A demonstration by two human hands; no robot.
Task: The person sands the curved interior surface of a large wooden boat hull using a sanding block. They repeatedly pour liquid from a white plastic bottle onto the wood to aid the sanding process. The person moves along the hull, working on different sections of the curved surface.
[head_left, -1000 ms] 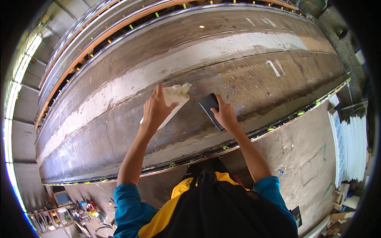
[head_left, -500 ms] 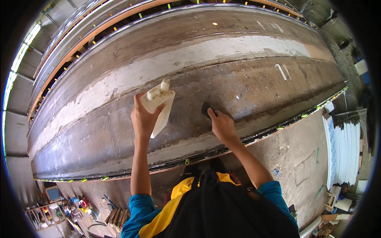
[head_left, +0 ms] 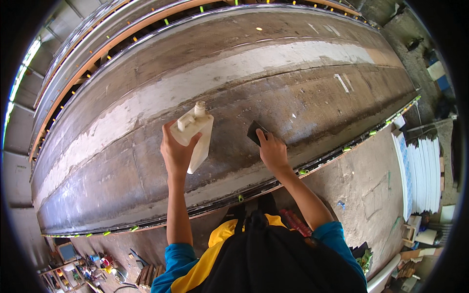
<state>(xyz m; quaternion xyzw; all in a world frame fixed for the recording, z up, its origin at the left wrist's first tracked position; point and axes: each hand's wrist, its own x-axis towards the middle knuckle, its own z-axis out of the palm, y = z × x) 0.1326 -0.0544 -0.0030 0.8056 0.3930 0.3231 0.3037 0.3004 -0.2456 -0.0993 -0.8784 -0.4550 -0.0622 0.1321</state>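
My left hand (head_left: 175, 149) is wrapped around a whitish plastic jug (head_left: 201, 141), which tilts with its open neck pointing away from me. It is held over a long, curved, brown-grey mould-like surface (head_left: 161, 173). To the right, my right hand (head_left: 274, 154) grips a small, dark, flat piece (head_left: 254, 132) that looks like sandpaper or a thin pad. That piece lies against or just over the same surface; the fingers cover part of it.
A pale strip (head_left: 210, 71) runs along the curved surface. Green clips (head_left: 304, 171) dot its near edge. White panels (head_left: 423, 168) stack at the right. Tools and wood scraps (head_left: 105, 266) litter the floor at lower left. Orange-edged frames (head_left: 115, 41) stand beyond.
The view has shifted slightly. The jug is a little more upright, still in my left hand. My right hand keeps the dark piece at nearly the same spot, with more of it showing.
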